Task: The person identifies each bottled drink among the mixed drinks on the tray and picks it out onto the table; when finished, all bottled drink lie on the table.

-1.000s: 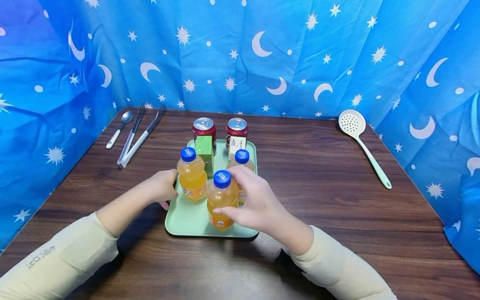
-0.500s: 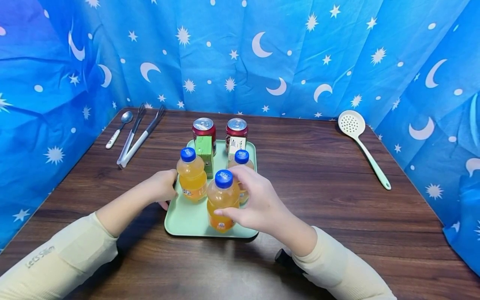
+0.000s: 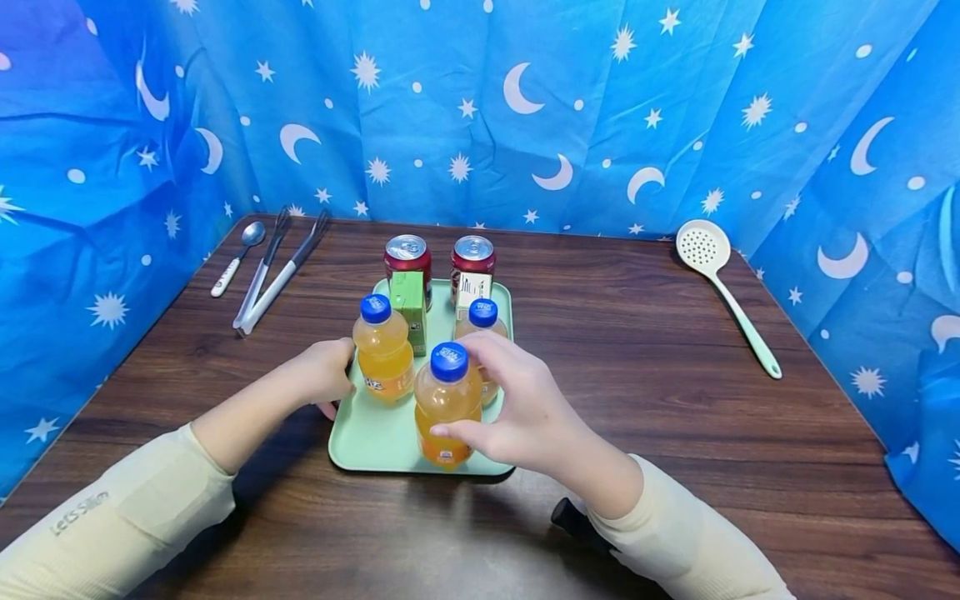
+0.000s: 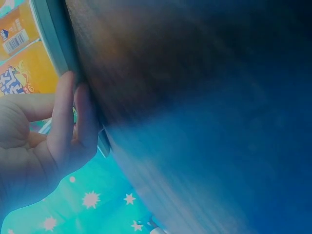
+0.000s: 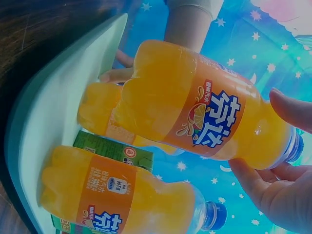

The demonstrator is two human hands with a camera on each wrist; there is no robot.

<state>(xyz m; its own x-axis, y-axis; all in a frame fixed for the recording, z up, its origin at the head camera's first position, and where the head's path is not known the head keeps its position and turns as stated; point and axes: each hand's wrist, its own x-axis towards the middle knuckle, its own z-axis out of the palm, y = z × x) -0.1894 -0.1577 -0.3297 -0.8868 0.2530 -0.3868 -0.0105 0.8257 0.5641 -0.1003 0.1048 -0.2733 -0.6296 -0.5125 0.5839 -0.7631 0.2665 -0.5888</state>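
Note:
My right hand pinches an orange drink bottle with a blue cap between thumb and fingers; in the right wrist view the bottle is gripped near its neck, its base off the tray. My left hand holds the left rim of the light green tray, and in the left wrist view its fingers bend against that rim. On the tray stand two more orange bottles, one at left and one partly behind my right hand, a green carton and a white carton.
Two red cans stand at the tray's far end. At the table's left lie a spoon and tongs; a slotted ladle lies at right. A black object shows by the right sleeve. A blue curtain encloses the table.
The bottle in my right hand has shifted slightly toward me and to the right, the hand moving with it. My left hand stays at the tray's rim.

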